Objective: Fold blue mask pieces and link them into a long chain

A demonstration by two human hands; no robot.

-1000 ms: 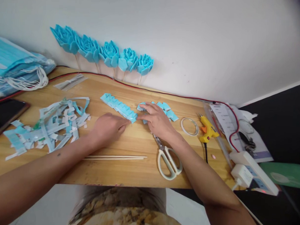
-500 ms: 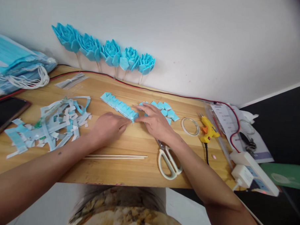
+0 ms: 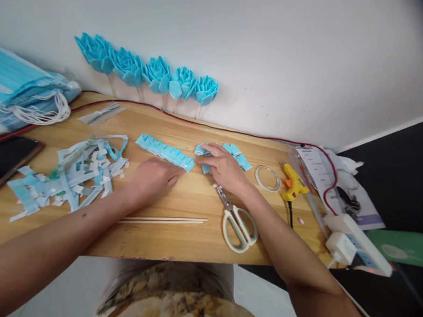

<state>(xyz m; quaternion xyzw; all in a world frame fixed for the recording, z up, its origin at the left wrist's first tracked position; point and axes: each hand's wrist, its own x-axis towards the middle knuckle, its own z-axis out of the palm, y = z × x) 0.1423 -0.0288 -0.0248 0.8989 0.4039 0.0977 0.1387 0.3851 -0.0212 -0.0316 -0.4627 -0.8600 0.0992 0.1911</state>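
Observation:
A long row of folded light-blue petals [image 3: 164, 152], overlapping one another, lies slantwise on the wooden table. My left hand [image 3: 152, 179] is curled at its near edge, with the index fingertip against the right end of the row. To the right, my right hand [image 3: 225, 166] reaches over a cluster of loose folded blue petals [image 3: 244, 162], fingers stretched and apart; it partly covers them. Whether its fingertips touch a petal I cannot tell. White-handled scissors [image 3: 237, 227] lie below my right wrist, blades pointing toward the petals.
Blue flowers on sticks [image 3: 157, 74] lean against the wall. Fabric scraps [image 3: 84, 176], a phone [image 3: 10, 163] and bagged masks [image 3: 21, 89] are at left. Wooden sticks [image 3: 166, 220] lie in front. At right are a tape roll [image 3: 267, 178], yellow glue gun [image 3: 294, 183] and power strip [image 3: 365, 244].
The petal row has shifted slightly left and turned a little. My right hand has moved right, away from the row's end to the loose petals. My left hand has barely moved.

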